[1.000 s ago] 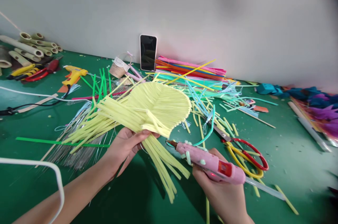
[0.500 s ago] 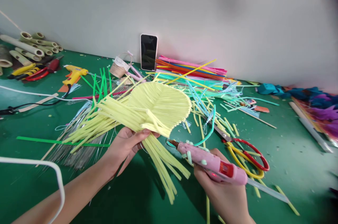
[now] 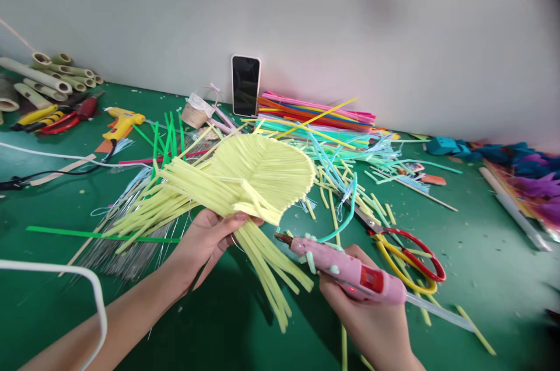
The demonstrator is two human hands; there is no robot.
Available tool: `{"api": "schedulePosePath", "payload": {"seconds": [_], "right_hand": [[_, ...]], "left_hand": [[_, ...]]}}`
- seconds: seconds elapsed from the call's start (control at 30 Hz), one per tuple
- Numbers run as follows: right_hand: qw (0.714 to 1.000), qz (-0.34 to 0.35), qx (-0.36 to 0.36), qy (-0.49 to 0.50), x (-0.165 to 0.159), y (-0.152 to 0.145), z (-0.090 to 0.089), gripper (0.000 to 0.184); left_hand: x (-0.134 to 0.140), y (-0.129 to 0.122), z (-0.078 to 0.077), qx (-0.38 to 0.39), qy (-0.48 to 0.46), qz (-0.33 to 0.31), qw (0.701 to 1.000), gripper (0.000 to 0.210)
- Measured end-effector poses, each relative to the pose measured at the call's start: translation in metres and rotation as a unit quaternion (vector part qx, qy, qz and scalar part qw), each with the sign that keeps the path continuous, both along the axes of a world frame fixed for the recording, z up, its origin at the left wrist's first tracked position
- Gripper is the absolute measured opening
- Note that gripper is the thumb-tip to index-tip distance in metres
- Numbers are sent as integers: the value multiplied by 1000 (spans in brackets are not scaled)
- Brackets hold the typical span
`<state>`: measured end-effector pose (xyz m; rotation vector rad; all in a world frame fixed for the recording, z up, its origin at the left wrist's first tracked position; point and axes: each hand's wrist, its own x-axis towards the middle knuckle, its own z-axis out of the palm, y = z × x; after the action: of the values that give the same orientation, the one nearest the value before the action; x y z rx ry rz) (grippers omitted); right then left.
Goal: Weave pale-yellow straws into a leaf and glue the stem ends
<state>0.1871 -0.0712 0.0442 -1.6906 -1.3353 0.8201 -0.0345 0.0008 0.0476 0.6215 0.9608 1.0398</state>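
Note:
My left hand (image 3: 214, 237) grips a pale yellow leaf shape (image 3: 266, 170) made of pipe cleaners, pinching it near its lower edge. Loose pipe-cleaner ends (image 3: 271, 269) fan out below the thumb, and more strands spread to the left of the leaf. In my right hand (image 3: 367, 312) is a pink hot glue gun (image 3: 345, 266), with a clear glue stick (image 3: 440, 312) jutting from its back. Its brown nozzle points left, just right of the leaf's lower tip and apart from it. The fingers on the gun's handle are mostly hidden.
Red-and-yellow-handled scissors (image 3: 409, 263) lie right of the glue gun among cut pipe-cleaner pieces. A phone (image 3: 245, 85) leans on the wall beside coloured pipe cleaners (image 3: 315, 111). Thin wires (image 3: 118, 254), a yellow glue gun (image 3: 122, 123), pliers (image 3: 65, 117) and bamboo tubes (image 3: 48, 88) are leftward.
The leaf and the pink glue gun have both shifted very slightly left. Both hands keep their hold.

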Motion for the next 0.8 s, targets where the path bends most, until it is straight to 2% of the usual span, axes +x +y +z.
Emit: {"api": "schedulePosePath", "payload": {"seconds": [0.13,0.63,0.73,0.8], "right_hand": [[1000,-8,3,3,0,1,1,16],[999,5,28,17,-5,4,0,17],[998,26,36,-34,4,8,-3,20],[990,26,55,-130,18,11,-5,18]], "left_hand": [[1,-1,1,-1,4,14,1000,19],[1,-2,0,-3,13,-3,1000,20],[0,-1,-2,3,7,2,1000,19],[-1,0,-5,5,-3,2,1000,18]]}}
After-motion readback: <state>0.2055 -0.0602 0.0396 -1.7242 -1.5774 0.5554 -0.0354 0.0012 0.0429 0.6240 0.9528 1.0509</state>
